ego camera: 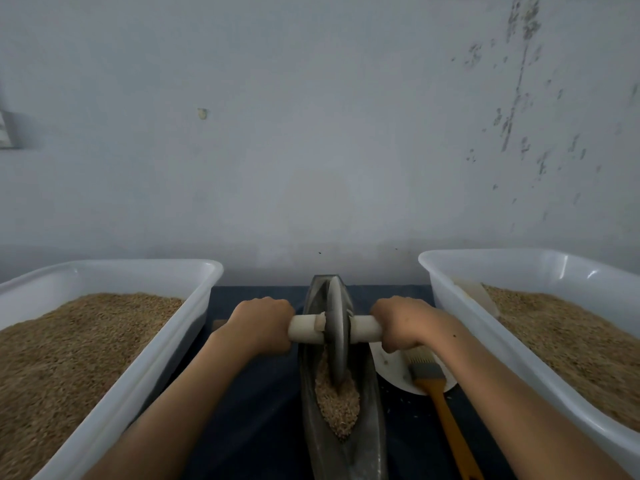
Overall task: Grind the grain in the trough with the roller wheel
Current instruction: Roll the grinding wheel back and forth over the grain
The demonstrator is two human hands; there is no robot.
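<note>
- Grain (337, 403) lies in the near half of the narrow metal trough (367, 445), centred on the dark worktop (263, 410).
- Roller wheel (337, 330) stands upright in the trough, rim in the grain.
- Left hand (259, 323) and right hand (403, 322) each grip one end of the white axle handle (365, 328), fingers curled round it.
- White tubs (114, 403) of grain flank the trough; a brush (440, 400) rests on a white plate (393, 370) just right of it.

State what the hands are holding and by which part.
Both hands, left and right, grip the grey metal roller wheel by its pale axle handle, one each side.
</note>
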